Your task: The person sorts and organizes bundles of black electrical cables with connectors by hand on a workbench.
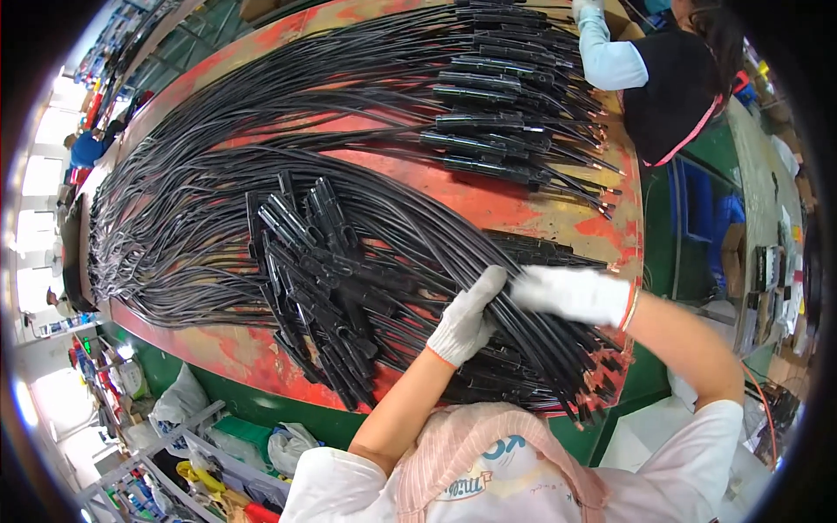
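Observation:
A thick bundle of black cables (545,353) slants across the near right part of the table, its copper-tipped ends towards the near right edge. My left hand (466,324), in a white knitted glove, is closed around the bundle's near side, thumb on top. On the far side of the same bundle is my right hand (571,295), also gloved in white; motion smears its fingers, so their grip cannot be made out. Left of my hands, a heap of black plastic housings (305,270) lies on the cables. More black housings lie partly hidden under and beside the bundle.
The worn red table (401,187) carries long cables curving to the far left. Rows of black housings (488,122) with cable ends lie at the far right, near a co-worker (667,96). A blue crate (693,200) stands off the right edge; a cluttered shelf (187,436) is near left.

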Demonstrator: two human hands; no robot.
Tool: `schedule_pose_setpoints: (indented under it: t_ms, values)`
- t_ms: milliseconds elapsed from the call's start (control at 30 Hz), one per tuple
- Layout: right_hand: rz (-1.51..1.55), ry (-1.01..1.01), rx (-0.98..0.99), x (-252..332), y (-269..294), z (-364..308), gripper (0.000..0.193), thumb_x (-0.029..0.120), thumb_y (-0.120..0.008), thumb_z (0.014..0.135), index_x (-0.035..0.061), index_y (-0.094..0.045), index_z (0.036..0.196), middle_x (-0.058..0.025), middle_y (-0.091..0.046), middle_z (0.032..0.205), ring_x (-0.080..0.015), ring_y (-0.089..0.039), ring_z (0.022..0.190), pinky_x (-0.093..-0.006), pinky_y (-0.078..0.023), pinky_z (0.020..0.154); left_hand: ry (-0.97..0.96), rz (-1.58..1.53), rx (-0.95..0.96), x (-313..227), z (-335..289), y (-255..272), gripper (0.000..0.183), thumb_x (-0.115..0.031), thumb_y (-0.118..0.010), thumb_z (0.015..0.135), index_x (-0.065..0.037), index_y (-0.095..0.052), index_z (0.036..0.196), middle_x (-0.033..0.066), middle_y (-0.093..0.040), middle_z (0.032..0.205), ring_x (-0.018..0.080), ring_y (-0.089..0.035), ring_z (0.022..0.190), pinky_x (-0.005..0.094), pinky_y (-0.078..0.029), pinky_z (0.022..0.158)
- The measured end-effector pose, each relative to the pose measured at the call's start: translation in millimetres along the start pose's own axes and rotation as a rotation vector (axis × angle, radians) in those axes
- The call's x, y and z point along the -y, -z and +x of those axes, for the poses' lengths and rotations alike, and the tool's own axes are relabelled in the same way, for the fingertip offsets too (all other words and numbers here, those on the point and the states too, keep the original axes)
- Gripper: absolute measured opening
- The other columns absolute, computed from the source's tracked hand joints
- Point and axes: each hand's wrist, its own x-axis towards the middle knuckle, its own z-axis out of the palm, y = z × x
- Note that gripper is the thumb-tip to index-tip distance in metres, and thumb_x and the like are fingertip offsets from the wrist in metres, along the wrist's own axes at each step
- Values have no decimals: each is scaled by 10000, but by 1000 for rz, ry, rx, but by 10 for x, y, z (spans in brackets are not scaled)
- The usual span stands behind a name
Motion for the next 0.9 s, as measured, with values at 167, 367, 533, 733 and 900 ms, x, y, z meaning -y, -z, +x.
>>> schedule_pose_setpoints:
  t_ms: [167, 367, 533, 733, 900]
  values:
    - [321, 81, -70, -211, -582, 51, 1083, 481, -896, 683, -61, -376, 1464, -221, -586, 1351, -306, -568, 1256, -368, -425, 1099, -34, 450, -90, -107, -154, 182, 454, -364, -701, 949, 3, -652, 1213, 58, -679, 1159, 148, -621, 1038, 302, -502, 904]
    - [-216, -4, -5, -250, -598, 168, 989, 762, -636, 788, 73, -456, 1476, -257, -549, 1403, -406, -513, 1324, -445, -404, 1112, 375, 1425, -181, -416, -339, 171, 704, -696, -425, 968, -59, -703, 1078, 82, -694, 726, 201, -678, 625, 331, -543, 636]
    - [-313, -13, -159, 1, -492, 322, 639, 664, -451, 962, 121, -682, 1208, -218, -704, 1040, -403, -663, 1035, -502, -508, 889, 102, 2045, -63, -302, -444, 439, 685, -714, -399, 962, -139, -708, 1169, 179, -706, 788, 332, -709, 731, 389, -547, 672]
    - [-234, -39, -314, 74, -437, 461, 632, 690, -465, 939, 135, -693, 1139, -200, -719, 1047, -388, -681, 1016, -495, -525, 865, 295, 1998, 37, -426, -557, 264, 783, -772, -370, 930, -95, -745, 1053, 239, -715, 857, 410, -709, 835, 467, -560, 738]
    - [-409, 148, -637, 333, -160, 1061, 745, 735, -505, 894, 109, -621, 1280, -206, -685, 1202, -357, -643, 1147, -478, -500, 955, 126, 2101, 1, -282, -561, 285, 829, -782, -404, 911, -46, -732, 715, 189, -682, 663, 381, -695, 625, 463, -543, 527]
